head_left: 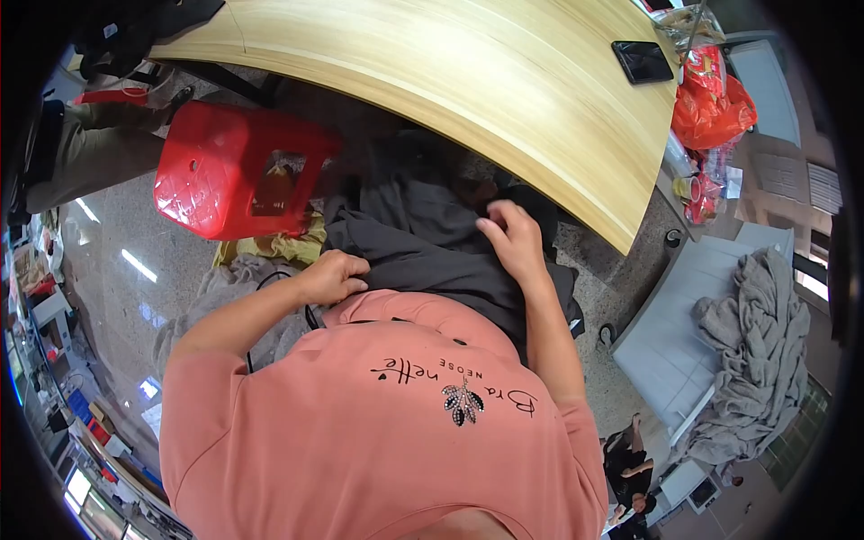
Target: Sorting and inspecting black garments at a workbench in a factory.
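Note:
A dark grey cloth (418,229) lies in folds over my lap and hangs down under the table edge. At its left side my left hand (335,276) is closed, with curled fingers gripping the cloth near the hem of my pink shirt. On the right side of the cloth rests my right hand (515,238), its thumb and fingers apart and nothing visible between them. The fingertips of my left hand are partly hidden in the folds.
A wooden table (450,67) curves ahead, bearing a black phone (643,62). A red plastic stool (202,171) stands left, near yellow cloth (270,243). Grey fabric (765,351) is heaped on a pale surface at right. Red bags (715,108) hang beyond the table's right end.

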### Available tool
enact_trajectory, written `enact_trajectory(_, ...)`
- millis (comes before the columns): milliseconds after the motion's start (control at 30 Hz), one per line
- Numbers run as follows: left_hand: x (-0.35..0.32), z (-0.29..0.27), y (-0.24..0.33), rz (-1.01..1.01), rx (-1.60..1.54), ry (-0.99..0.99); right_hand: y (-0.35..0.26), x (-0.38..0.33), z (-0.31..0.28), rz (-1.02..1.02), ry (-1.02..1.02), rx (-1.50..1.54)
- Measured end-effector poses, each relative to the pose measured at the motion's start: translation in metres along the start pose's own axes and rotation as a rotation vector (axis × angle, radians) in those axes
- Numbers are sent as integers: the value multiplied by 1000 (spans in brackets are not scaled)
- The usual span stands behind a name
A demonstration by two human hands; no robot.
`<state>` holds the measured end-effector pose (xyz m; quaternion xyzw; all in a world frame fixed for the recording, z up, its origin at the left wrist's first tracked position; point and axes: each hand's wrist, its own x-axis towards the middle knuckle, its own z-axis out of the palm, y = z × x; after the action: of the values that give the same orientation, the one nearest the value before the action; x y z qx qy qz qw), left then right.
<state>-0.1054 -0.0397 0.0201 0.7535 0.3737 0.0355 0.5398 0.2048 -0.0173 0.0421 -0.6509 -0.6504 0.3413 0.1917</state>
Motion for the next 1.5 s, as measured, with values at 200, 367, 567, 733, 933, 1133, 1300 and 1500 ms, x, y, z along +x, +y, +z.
enact_trajectory(200, 20, -27, 17, -216, 60, -312, 43, 33, 66, 7, -367, 463)
enact_trajectory(367, 74, -57, 28, 214, 80, 423, -15, 8, 51, -676, 144, -222)
enact_trajectory(567, 126, -36, 32, 241, 451, 57, -14, -4, 45, -718, 72, -240)
enact_trajectory(733, 70, -27, 37, 513, 725, 517, -8, -10, 46, -683, 102, -208)
enact_trajectory(933, 31, 12, 11, 400, 478, 438, 0, -5, 55, -324, 115, 188)
enact_trajectory(1133, 36, 10, 15, 89, 226, 324, -17, -3, 48, -560, 92, -5)
enact_trajectory(1300, 46, 3, 17, -26, 245, 217, -18, 10, 57, -623, 22, -244)
enact_trajectory(1500, 54, -7, 18, -117, 207, 165, -14, 15, 67, -700, 26, -331)
